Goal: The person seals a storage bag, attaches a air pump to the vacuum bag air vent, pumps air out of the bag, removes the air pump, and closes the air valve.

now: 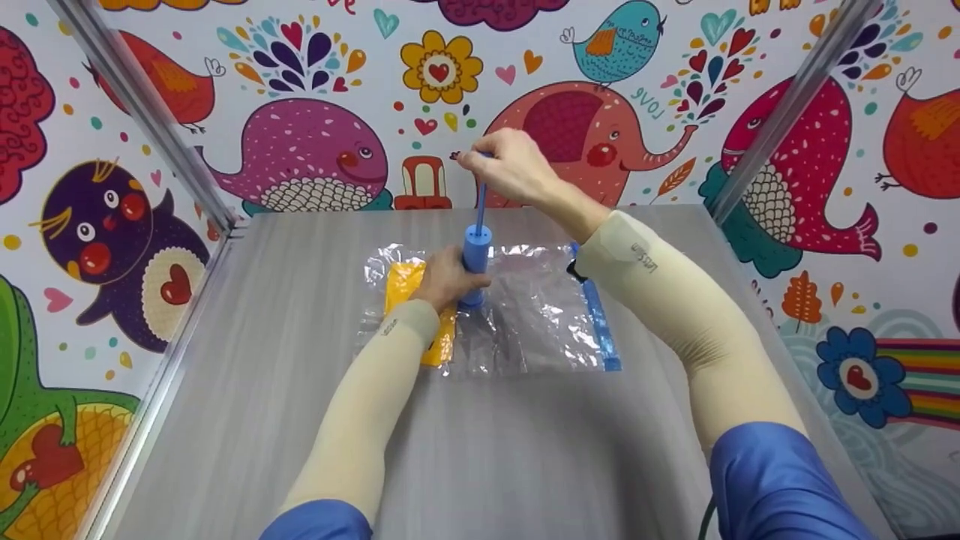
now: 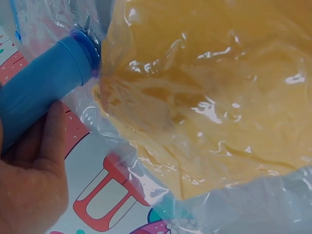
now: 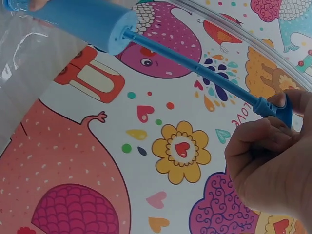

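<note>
Cartoon walls border the grey surface left, right and far; left hand grips blue pump, right hand its handle.

A grey wood-grain tabletop, its streaks running from near to far, carries a clear plastic bag laid out flat, glossy and crinkled, about midway between left and right and toward the far edge. A blue strip borders the bag's right end.
</note>
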{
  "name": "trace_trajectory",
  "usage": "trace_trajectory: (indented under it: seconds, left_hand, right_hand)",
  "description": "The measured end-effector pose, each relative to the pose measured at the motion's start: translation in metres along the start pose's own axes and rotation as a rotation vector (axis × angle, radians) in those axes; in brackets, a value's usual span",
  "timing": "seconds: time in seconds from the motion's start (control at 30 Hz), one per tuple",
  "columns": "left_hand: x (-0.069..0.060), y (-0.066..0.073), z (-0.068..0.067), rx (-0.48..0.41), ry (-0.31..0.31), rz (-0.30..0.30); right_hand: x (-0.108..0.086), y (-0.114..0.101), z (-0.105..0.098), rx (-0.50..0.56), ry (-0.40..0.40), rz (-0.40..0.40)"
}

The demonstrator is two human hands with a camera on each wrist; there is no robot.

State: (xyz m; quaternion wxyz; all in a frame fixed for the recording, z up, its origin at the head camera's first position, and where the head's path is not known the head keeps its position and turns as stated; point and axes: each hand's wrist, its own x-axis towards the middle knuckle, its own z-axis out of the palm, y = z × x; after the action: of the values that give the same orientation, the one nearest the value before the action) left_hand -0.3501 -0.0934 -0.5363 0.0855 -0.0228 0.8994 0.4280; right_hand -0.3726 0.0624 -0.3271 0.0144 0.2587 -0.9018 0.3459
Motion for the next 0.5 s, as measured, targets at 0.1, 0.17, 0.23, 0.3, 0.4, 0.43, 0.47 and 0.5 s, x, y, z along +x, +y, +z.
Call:
trace_trajectory:
  seconds: [0.1,0.17,0.23,0.3,0.4,0.43,0.47,0.5]
  left_hand:
    - [0.001,-0.001,0.0,0.021,0.006,0.018]
    - [0.002,-0.001,0.0,0.044,0.014,0.04]
    - [0.002,-0.001,0.0,0.059,0.022,0.054]
    - [0.002,-0.003,0.0,0.069,0.029,0.063]
    - [0.003,-0.003,0.0,0.07,0.031,0.058]
    - [0.003,-0.003,0.001,0.069,0.033,0.058]
    - [0.003,-0.002,0.001,0.069,0.034,0.056]
    - [0.004,-0.002,0.002,0.068,0.035,0.056]
  right_hand:
    - [0.002,0.005,0.007,-0.012,-0.036,0.026]
    - [0.002,0.009,0.011,-0.02,-0.06,0.042]
    - [0.002,0.013,0.015,-0.023,-0.081,0.051]
    - [0.002,0.017,0.02,-0.031,-0.11,0.053]
    - [0.001,0.023,0.028,-0.062,-0.147,0.043]
    - [0.001,0.026,0.031,-0.077,-0.155,0.041]
    - [0.0,0.028,0.034,-0.089,-0.163,0.04]
    - [0.0,0.03,0.037,-0.098,-0.168,0.04]
